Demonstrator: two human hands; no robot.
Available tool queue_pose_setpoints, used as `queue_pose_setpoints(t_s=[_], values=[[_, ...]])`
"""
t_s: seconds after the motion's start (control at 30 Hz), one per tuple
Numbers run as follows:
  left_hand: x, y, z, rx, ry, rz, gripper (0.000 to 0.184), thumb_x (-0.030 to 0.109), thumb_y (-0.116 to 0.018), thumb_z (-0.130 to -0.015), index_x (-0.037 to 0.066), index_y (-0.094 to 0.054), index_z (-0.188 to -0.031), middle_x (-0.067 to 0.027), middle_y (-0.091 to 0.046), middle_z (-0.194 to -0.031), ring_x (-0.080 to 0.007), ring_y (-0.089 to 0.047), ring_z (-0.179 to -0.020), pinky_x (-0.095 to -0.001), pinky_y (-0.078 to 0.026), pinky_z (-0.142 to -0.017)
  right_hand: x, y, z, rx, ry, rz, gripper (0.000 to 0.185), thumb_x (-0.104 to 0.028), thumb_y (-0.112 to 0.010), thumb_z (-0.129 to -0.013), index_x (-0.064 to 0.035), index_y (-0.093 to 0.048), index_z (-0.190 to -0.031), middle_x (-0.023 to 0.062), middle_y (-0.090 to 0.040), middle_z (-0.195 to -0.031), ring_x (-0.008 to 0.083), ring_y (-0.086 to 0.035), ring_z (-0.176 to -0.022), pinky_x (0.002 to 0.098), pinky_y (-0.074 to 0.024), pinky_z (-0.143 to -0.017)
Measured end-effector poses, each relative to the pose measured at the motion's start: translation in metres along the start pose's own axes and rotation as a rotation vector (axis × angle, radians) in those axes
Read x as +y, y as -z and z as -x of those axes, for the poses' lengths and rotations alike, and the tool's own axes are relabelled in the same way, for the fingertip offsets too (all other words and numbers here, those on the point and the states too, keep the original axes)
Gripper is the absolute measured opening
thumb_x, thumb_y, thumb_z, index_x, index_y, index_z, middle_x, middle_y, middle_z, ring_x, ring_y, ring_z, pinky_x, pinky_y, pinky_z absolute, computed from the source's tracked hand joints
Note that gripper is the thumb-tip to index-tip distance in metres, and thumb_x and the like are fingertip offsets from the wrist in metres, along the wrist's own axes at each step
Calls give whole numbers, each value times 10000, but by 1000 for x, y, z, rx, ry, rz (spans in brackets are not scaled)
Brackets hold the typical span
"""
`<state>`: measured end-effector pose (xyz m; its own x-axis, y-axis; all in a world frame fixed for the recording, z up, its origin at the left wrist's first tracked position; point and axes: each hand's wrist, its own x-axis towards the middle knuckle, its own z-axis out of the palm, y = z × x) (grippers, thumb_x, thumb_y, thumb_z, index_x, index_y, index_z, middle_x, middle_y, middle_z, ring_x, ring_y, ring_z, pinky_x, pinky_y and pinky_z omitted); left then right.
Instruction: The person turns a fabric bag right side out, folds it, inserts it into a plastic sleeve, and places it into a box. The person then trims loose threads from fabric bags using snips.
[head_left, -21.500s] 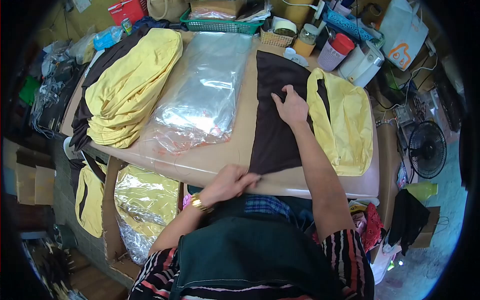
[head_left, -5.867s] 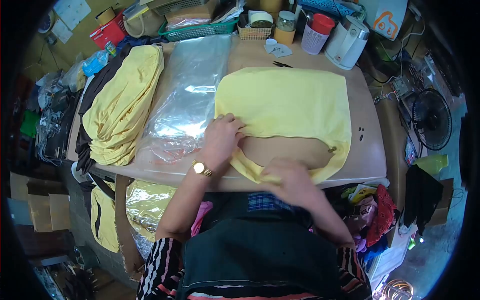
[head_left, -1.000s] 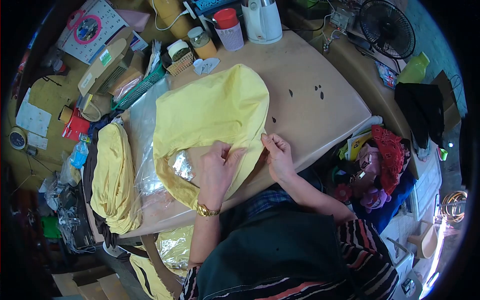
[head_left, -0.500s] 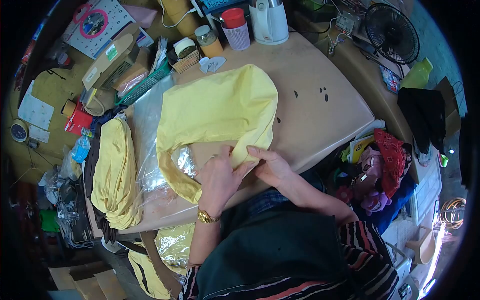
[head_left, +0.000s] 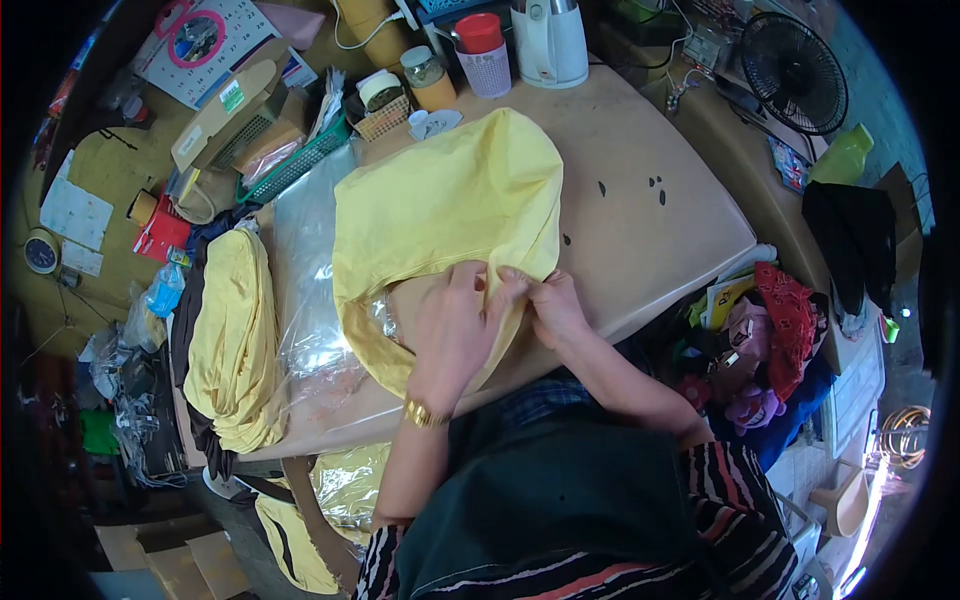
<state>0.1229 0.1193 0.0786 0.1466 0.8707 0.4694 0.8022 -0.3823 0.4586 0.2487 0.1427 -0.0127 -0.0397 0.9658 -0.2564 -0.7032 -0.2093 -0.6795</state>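
A yellow cloth bag (head_left: 430, 210) with a wide strap loop lies on the table in front of me, its strap curving toward my body. My left hand (head_left: 455, 330), with a gold watch on the wrist, pinches the right side of the strap from inside the loop. On the outer edge of that same strap, my right hand (head_left: 553, 308) grips the cloth between thumb and fingers. The two thumbs are close together, and the folded cloth between them is partly hidden by the fingers.
A pile of yellow cloth (head_left: 232, 345) lies to the left beside clear plastic sheeting (head_left: 315, 300). Along the back stand jars (head_left: 428, 78), a red-lidded cup (head_left: 482, 62), a white kettle (head_left: 550, 45) and a green basket (head_left: 295, 165). A fan (head_left: 795, 72) stands at right.
Both hands have moved upward along the strap, away from my body, still holding the cloth. My right hand has also gone slightly right. The whole view has shifted a little.
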Motion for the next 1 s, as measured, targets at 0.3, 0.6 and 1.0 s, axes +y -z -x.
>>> queue_pose_setpoints(t_s=[0.3,0.6,1.0], values=[[-43,25,-17,-17,264,116,220,219,-622,-892,3,-603,-929,-120,-639,-722,-264,-636,-619,-402,-478,-551,-30,32,-7,168,18,-40,290,-239,-699,-885,-44,-638,-1091,45,-678,-950,126,-636,-798,282,-525,-698],[-10,-8,19,-309,196,-38,354,300,-679,-863,-32,-576,-796,-229,-607,-677,-417,-600,-656,-449,-481,-597,-3,30,-16,48,-1,-12,170,-155,-686,-889,-18,-678,-988,45,-693,-892,117,-639,-783,273,-508,-725],[-13,-8,-3,-214,166,4,322,227,-659,-875,-8,-518,-706,-242,-551,-617,-428,-567,-603,-466,-429,-543,3,9,3,-75,6,70,169,-157,-671,-899,-16,-686,-992,62,-703,-892,115,-647,-758,260,-518,-708]])
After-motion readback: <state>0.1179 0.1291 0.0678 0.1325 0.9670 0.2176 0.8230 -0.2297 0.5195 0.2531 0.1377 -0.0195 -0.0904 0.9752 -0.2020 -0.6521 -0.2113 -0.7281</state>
